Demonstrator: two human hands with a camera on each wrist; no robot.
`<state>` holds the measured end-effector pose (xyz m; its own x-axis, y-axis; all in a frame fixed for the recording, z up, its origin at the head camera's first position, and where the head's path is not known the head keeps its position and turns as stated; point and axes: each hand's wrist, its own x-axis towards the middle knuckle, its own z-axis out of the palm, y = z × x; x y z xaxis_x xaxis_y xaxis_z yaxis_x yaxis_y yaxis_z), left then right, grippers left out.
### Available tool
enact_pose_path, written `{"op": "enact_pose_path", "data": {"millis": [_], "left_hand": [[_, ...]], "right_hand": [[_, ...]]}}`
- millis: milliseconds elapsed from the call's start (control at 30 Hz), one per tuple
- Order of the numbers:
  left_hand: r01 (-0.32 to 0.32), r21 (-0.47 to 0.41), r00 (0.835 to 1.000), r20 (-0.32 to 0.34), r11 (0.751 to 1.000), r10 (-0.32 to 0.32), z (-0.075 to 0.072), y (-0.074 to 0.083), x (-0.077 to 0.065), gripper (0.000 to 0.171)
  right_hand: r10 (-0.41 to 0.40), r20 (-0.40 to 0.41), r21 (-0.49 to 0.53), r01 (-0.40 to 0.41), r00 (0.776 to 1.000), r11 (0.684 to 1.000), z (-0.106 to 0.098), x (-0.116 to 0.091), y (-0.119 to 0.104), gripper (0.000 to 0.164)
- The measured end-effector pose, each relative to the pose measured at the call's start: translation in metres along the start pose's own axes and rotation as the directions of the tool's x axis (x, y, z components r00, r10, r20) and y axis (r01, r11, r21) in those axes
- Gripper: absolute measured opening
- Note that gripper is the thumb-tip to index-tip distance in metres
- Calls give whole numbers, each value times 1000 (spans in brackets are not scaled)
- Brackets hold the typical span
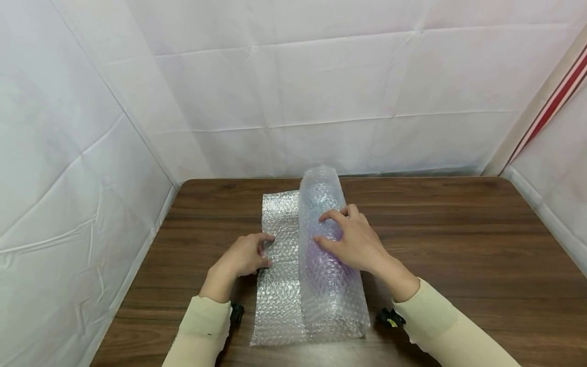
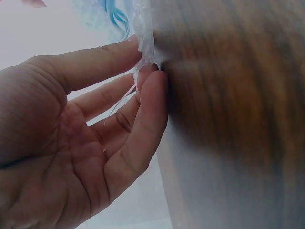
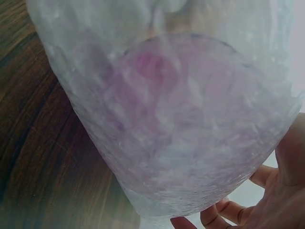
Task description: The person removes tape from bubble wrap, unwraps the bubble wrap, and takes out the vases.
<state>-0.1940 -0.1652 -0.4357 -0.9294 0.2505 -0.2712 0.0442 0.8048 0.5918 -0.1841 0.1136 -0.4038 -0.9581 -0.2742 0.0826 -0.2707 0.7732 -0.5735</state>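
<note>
A sheet of clear bubble wrap (image 1: pixel 281 300) lies on the table, its right part rolled into a thick bundle (image 1: pixel 332 311). Through the layers shows a purple-pink object (image 3: pixel 190 86), round-ended in the right wrist view, with pale blue toward the far end; its kind is unclear. At the sheet's left edge, my left hand (image 1: pixel 243 255) pinches the plastic between thumb and fingers, as the left wrist view (image 2: pixel 109 119) confirms. My right hand (image 1: pixel 355 239) rests on the bundle from the right, thumb and fingers spread apart and gently bent over its top.
The dark wooden table (image 1: pixel 458 244) extends to both sides of the wrap. White cloth walls (image 1: pixel 293 92) stand behind and at the sides. A red-striped strip (image 1: pixel 557 104) runs up the right corner. Dark wrist devices (image 1: pixel 391 318) sit under both sleeves.
</note>
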Motion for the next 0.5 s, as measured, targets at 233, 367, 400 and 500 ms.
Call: {"op": "enact_pose_path", "data": {"millis": [233, 367, 400, 500], "left_hand": [[4, -16, 1000, 9, 1000, -4, 1, -1, 0, 62], [6, -15, 1000, 6, 1000, -6, 1, -1, 0, 62], [7, -17, 1000, 6, 1000, -7, 1, -1, 0, 62], [9, -19, 1000, 3, 1000, -9, 1, -1, 0, 61]], "right_hand": [[1, -3, 22, -1, 1000, 1000, -1, -1, 3, 43], [1, -5, 39, 0, 1000, 999, -1, -1, 4, 42], [-1, -5, 45, 1, 1000, 999, -1, -1, 4, 42], [-5, -10, 61, 6, 1000, 998, -1, -2, 5, 41]]}}
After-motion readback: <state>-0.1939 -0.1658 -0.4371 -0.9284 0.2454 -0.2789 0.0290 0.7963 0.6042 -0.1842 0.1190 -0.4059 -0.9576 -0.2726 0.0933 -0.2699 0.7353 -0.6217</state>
